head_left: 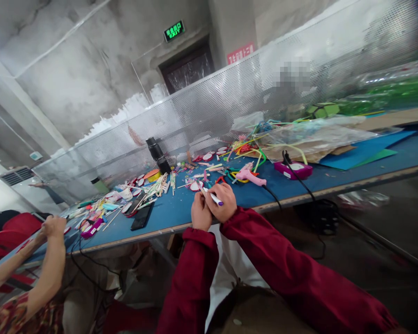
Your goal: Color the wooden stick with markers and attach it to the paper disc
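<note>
Close to the table's front edge, my right hand [225,203] is closed around a white marker pen [215,198] with a purple end. My left hand [201,212] is pressed up against it, its fingers bent inward; whatever they hold is hidden. Just beyond my fingertips is a white disc with a red rim [196,186], and I cannot tell whether I touch it. To the right of my hands lies a pink glue gun [251,176] with a black cord. Red-handled and yellow-handled tools [231,177] lie between it and my hands.
A black bottle [158,155] stands behind loose wooden sticks [160,185]. Left of me lie a dark phone [142,215] and a purple box [92,228]; another purple box [292,170] sits right. A co-worker's hands [54,227] are at far left. A perforated screen [202,104] backs the table.
</note>
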The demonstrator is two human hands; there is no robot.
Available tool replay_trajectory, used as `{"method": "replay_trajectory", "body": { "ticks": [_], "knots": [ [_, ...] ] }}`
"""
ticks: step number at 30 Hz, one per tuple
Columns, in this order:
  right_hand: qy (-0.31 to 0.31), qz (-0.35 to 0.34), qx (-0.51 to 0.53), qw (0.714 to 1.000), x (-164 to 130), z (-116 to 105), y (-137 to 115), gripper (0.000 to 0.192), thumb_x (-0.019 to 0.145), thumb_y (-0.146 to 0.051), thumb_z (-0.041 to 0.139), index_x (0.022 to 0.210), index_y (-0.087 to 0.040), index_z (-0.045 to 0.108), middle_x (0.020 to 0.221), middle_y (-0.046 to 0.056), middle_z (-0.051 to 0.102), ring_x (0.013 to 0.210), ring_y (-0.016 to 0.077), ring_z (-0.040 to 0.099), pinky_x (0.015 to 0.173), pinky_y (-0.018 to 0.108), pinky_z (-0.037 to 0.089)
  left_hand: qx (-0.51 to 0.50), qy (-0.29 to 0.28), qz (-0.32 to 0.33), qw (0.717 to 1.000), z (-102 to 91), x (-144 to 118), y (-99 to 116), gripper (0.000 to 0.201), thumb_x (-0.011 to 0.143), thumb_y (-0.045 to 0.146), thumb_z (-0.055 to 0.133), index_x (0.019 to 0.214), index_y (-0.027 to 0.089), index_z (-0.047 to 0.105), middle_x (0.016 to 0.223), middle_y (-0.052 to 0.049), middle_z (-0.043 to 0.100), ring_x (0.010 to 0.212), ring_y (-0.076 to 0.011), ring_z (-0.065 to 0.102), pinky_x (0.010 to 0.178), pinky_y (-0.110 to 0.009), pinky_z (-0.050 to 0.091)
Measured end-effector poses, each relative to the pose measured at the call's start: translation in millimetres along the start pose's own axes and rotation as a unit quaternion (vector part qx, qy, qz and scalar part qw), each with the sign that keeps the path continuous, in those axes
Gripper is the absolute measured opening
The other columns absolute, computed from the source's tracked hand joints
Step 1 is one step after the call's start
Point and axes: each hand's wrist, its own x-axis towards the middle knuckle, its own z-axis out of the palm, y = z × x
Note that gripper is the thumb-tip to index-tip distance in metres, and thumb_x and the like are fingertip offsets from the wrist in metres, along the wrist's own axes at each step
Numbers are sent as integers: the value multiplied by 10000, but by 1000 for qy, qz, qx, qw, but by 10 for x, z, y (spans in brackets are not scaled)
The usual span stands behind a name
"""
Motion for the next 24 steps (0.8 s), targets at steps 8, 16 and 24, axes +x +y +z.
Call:
{"method": "replay_trajectory", "body": {
  "ticks": [8,16,24],
  "knots": [
    [-15,-22,7,1000,-7,20,4,121,923,-238,565,803,-240,546,702,5,650,673,184,602,835,377,435,19,1,6,1000,-3,-3,-8,179,969,373,532,936,203,575,839,-26,717,788,-190,655,761,-285,470],
    [-9,-15,10,1000,-25,28,18,107,916,-222,572,814,-245,547,722,10,660,708,195,621,858,384,437,21,3,4,1000,-4,-2,-17,177,970,373,541,939,204,581,855,-27,717,806,-191,655,787,-289,484],
    [-7,-1,-5,1000,-14,27,23,105,930,-228,551,826,-243,549,724,15,660,706,199,617,837,389,433,18,0,-4,1000,5,4,-24,196,977,389,536,956,203,592,888,-34,731,816,-191,666,758,-278,483]
  ]
}}
